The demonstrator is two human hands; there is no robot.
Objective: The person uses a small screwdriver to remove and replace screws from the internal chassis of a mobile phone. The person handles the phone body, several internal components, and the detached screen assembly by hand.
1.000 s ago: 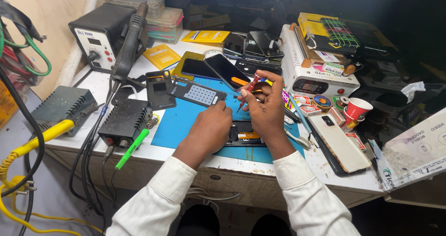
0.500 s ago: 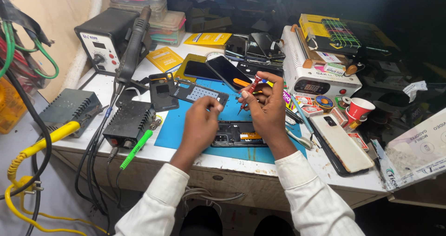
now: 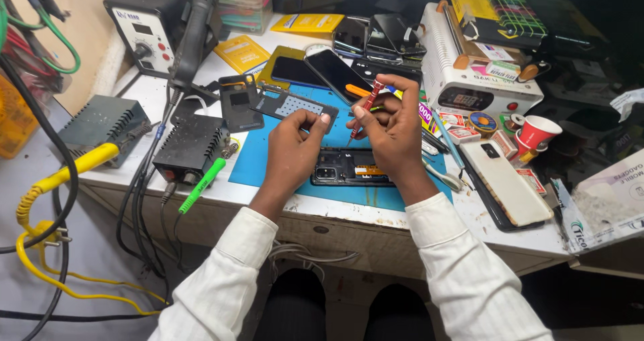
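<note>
Head view first: I look down on a crowded worktop (image 3: 469,213), with a blue mat (image 3: 255,160) spread across its middle and reaching the near edge. On the mat, close to that near edge, lies the opened phone (image 3: 349,170), back cover off, dark board and camera block showing, flat and level between my two wrists. I judge it light but rigid, and fragile where the board and thin flex parts are bare, so I would steady it by the outer frame at its long sides, never by pressing on the exposed middle. My left hand (image 3: 292,150) hovers over the phone's left end, thumb and forefinger pinched together near a nail tip; whether a tiny screw sits between them I cannot tell. My right hand (image 3: 392,130) is closed round a thin red screwdriver (image 3: 365,109), held near upright with its tip pointing down toward the phone's upper edge. The driver looks light, stiff and slim, best gripped on its shaft with fingertips. Toward the far-left corner stands a grey rework station (image 3: 151,26); near the right edge lies a white phone (image 3: 510,183), with a red cup (image 3: 537,133) just beyond it.
</note>
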